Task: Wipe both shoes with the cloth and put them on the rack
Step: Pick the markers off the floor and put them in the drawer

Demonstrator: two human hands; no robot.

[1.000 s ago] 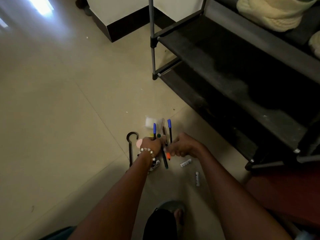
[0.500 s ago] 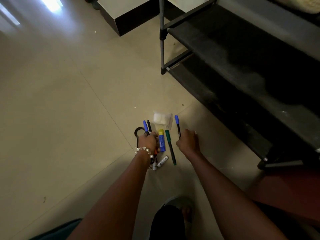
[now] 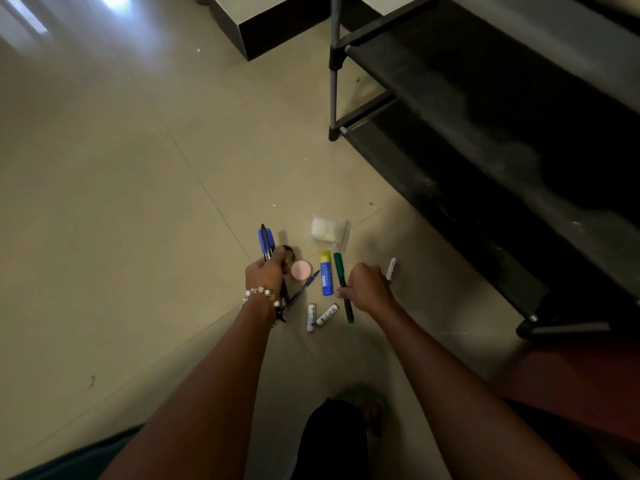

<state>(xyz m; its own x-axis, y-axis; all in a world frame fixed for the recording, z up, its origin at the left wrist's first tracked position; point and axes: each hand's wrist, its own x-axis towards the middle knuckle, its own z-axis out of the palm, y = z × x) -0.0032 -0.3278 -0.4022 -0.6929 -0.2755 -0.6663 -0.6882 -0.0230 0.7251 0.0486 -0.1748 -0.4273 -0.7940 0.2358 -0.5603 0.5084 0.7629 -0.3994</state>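
No shoe shows in this view. The black shoe rack (image 3: 485, 140) stands at the right, its dark shelves bare where I can see them. My left hand (image 3: 265, 277), with a bead bracelet at the wrist, grips a bunch of blue-capped pens (image 3: 266, 240) that stick up past the fingers. My right hand (image 3: 367, 289) pinches a green marker (image 3: 341, 271) that lies on the floor. A small white packet (image 3: 329, 230) lies just beyond both hands; whether it is the cloth I cannot tell.
On the tiled floor between my hands lie a blue glue stick with a yellow cap (image 3: 325, 275), a pink round lid (image 3: 301, 270), a loose blue pen (image 3: 304, 289) and three small white tubes (image 3: 311, 317). A white cabinet with a black base (image 3: 277, 29) stands behind.
My right hand moved from the blue-capped pen to the green marker and took hold of it. That pen has joined those in my left hand, which shifted left and uncovered the pink lid.
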